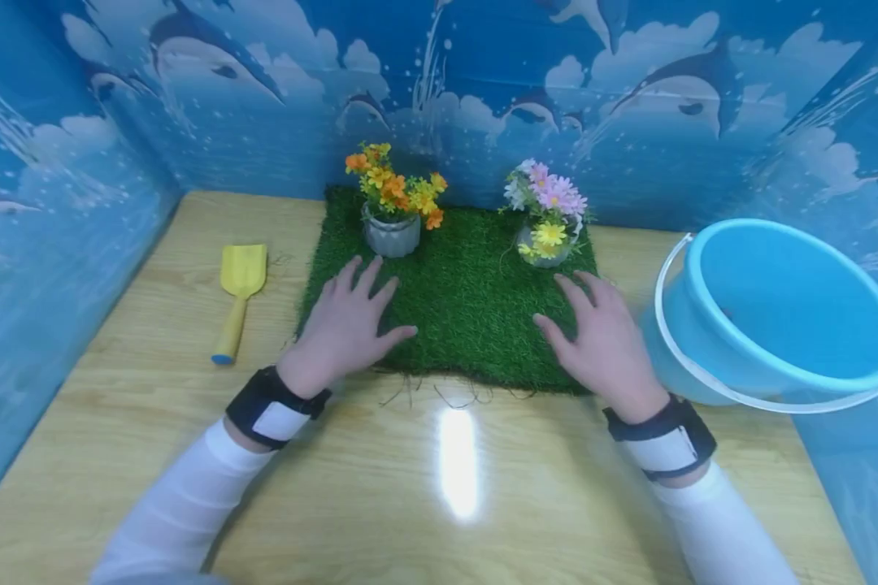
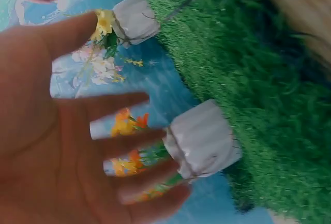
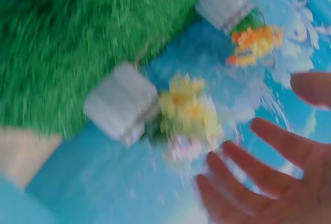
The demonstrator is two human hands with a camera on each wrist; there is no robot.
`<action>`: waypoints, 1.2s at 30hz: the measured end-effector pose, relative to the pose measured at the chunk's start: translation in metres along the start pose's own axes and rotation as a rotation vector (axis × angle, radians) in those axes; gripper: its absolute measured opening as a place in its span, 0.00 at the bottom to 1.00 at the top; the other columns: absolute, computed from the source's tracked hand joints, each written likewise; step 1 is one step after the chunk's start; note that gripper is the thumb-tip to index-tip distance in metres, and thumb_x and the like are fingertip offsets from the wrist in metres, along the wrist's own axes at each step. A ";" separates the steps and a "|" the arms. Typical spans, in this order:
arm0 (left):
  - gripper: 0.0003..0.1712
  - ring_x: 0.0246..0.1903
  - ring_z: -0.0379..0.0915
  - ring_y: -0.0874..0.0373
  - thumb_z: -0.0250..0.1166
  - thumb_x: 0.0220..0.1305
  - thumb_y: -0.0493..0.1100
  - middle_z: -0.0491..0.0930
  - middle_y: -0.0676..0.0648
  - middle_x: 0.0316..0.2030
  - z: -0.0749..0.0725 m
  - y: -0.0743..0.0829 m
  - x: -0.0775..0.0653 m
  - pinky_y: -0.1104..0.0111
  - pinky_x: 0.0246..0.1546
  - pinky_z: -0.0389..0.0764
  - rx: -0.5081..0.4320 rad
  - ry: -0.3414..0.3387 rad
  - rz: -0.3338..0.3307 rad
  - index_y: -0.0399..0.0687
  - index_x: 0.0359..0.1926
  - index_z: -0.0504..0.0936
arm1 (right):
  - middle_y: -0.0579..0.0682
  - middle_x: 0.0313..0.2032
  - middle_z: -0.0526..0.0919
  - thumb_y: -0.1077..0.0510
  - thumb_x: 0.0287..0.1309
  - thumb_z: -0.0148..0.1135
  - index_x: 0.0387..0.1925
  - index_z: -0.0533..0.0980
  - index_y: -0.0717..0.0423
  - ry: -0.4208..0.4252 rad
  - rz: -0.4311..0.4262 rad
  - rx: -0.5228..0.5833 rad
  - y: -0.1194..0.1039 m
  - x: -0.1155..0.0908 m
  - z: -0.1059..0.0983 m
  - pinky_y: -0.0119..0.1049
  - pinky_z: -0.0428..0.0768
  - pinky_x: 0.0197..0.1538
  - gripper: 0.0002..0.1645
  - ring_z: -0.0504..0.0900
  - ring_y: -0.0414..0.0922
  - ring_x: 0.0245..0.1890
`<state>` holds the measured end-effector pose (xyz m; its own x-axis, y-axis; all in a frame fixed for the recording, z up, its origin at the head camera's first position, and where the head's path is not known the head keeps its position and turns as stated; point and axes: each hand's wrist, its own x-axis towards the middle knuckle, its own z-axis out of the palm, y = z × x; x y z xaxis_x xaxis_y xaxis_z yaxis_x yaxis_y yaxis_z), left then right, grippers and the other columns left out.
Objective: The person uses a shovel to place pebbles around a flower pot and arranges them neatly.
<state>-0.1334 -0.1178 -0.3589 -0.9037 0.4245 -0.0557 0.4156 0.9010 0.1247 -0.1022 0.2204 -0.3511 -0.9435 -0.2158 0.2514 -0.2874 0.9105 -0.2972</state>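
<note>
My left hand [image 1: 347,321] has its fingers spread over the left part of a green artificial grass mat [image 1: 468,317], holding nothing. Just beyond its fingertips stands a small grey pot [image 1: 393,236] of orange and yellow flowers [image 1: 393,187]. On the other side, my right hand [image 1: 606,349] is spread near the mat's right edge, its palm also without anything in it. A second pot [image 2: 135,19], with pink, white and yellow flowers [image 1: 552,195], stands upright past the right fingertips. In the right wrist view both pots sit on the grass, blurred.
A yellow toy shovel [image 1: 243,284] with a blue handle end lies on the wooden table [image 1: 380,504] at the left. At the right stands a large light-blue bucket [image 1: 702,341] with its white handle [image 1: 702,374] lowered. Dolphin-printed walls [image 1: 468,106] close off the back and sides.
</note>
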 end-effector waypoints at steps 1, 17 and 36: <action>0.48 0.73 0.40 0.32 0.52 0.66 0.73 0.45 0.35 0.76 0.002 -0.001 -0.001 0.38 0.65 0.57 -0.020 -0.028 0.014 0.46 0.74 0.61 | 0.67 0.67 0.65 0.40 0.66 0.59 0.68 0.67 0.59 0.059 -0.037 0.004 0.001 -0.002 -0.005 0.66 0.64 0.62 0.38 0.64 0.67 0.66; 0.36 0.71 0.52 0.38 0.60 0.69 0.61 0.58 0.39 0.73 0.038 -0.022 -0.010 0.44 0.63 0.66 -0.189 -0.228 0.127 0.47 0.69 0.70 | 0.68 0.47 0.80 0.61 0.62 0.63 0.52 0.78 0.68 0.435 -0.094 -0.198 0.066 -0.053 -0.072 0.63 0.72 0.45 0.19 0.75 0.69 0.45; 0.35 0.71 0.52 0.37 0.59 0.70 0.60 0.58 0.38 0.73 0.036 -0.020 -0.008 0.44 0.64 0.64 -0.157 -0.223 0.161 0.45 0.70 0.69 | 0.47 0.10 0.59 0.39 0.76 0.38 0.57 0.78 0.63 0.349 -0.102 -0.385 0.046 -0.098 -0.078 0.37 0.48 0.15 0.36 0.51 0.43 0.09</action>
<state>-0.1304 -0.1360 -0.3969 -0.7752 0.5856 -0.2367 0.5149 0.8029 0.3004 -0.0104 0.3109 -0.3178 -0.7839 -0.2400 0.5726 -0.2318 0.9687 0.0887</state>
